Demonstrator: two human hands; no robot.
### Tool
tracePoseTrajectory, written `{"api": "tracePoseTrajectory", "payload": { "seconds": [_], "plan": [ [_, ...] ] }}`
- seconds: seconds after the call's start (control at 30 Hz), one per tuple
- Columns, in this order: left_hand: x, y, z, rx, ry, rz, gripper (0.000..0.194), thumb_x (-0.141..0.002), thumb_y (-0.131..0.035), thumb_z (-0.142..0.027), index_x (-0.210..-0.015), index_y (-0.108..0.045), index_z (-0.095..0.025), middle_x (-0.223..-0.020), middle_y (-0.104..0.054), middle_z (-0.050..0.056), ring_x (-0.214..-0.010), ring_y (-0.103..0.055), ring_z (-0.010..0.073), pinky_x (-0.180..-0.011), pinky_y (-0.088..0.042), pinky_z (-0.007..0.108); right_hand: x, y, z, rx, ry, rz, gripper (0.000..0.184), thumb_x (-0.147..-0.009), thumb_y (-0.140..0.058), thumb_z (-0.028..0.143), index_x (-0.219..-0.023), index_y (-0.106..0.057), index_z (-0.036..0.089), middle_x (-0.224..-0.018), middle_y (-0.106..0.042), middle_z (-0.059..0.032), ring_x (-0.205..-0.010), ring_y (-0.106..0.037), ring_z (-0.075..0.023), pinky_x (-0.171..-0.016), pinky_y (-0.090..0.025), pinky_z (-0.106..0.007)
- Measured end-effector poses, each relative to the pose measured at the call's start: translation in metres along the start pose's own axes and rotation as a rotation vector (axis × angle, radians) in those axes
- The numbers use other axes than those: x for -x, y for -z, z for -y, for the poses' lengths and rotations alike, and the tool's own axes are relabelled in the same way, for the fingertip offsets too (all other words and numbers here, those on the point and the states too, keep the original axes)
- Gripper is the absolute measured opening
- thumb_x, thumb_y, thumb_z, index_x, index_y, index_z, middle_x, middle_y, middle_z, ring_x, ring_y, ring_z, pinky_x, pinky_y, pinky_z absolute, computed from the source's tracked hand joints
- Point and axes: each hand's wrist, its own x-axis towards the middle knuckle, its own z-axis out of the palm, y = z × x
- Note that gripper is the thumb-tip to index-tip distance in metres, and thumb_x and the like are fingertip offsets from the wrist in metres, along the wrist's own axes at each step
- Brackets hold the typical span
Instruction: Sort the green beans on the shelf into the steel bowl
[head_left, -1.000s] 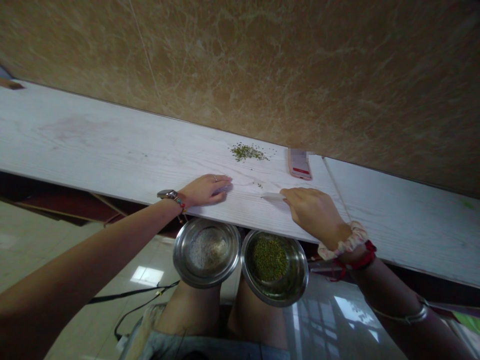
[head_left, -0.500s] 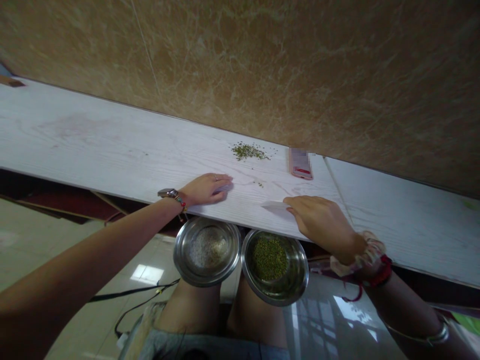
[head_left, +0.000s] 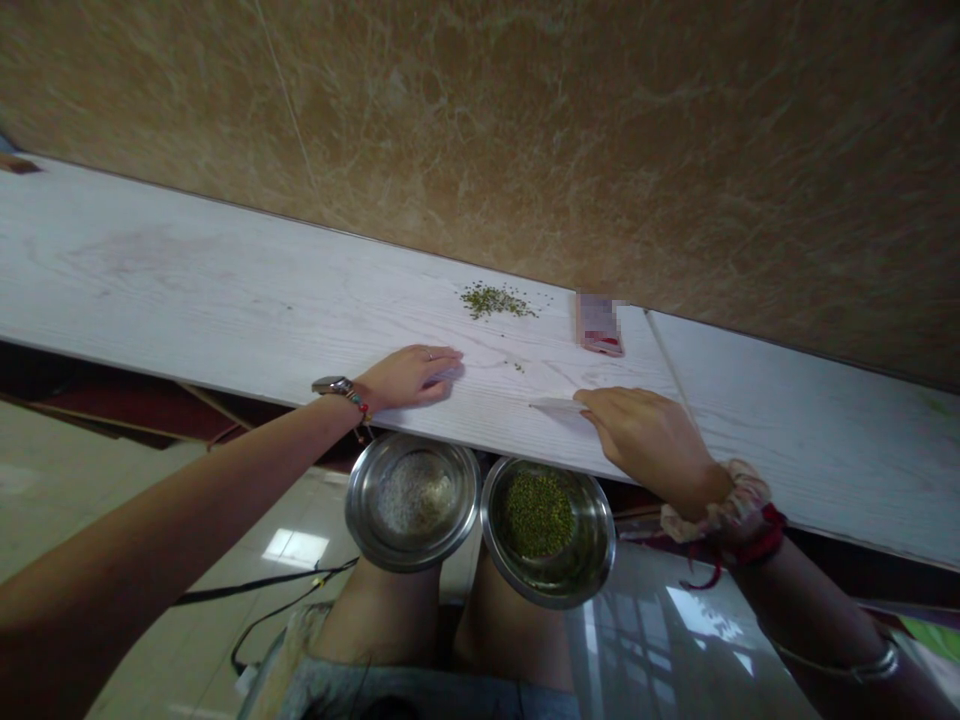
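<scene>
My left hand (head_left: pixel 416 377) lies flat on the white wood-grain table (head_left: pixel 225 320), fingers stretched out and slightly apart, holding nothing. In my right hand (head_left: pixel 637 430) is a thin, whitish, card-like sheet (head_left: pixel 556 405), pinched between thumb and fingers just above or on the table near its front edge. Beyond the hands is a loose scatter of green beans (head_left: pixel 495 300), with a few single beans (head_left: pixel 519 367) nearer to me. Below the table edge, a steel bowl (head_left: pixel 604 560) contains many green beans. Beside it, another steel bowl (head_left: pixel 364 535) contains whitish grains.
A phone in a pink case (head_left: pixel 600 325) lies right of the scattered beans. A brown marbled wall (head_left: pixel 480 130) borders the table's far edge. Both bowls rest on my thighs (head_left: pixel 382 610). A dark cable (head_left: pixel 277 612) runs over the tiled floor at the lower left.
My right hand has shifted slightly to the right with the sheet, whose angle has changed a little. The left hand and the beans look unmoved.
</scene>
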Motion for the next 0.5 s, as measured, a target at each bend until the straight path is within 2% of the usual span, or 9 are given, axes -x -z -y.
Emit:
{"api": "tracePoseTrajectory", "payload": {
  "seconds": [0.5],
  "plan": [
    [0.0004,-0.0023,0.0025,0.002,-0.002,-0.009,0.038,-0.089,-0.04,-0.032,-0.122,-0.053,-0.018,-0.134,-0.052,0.006,-0.119,-0.051,0.0187,-0.101,-0.038,0.033,0.0018,0.0084,0.0072,-0.026,0.061,-0.018,0.023,-0.08,-0.043,0.006,-0.084,-0.064,0.016,-0.074,-0.07,-0.0057,-0.063,-0.06,-0.0165,-0.058,-0.044,-0.029]
  ]
}}
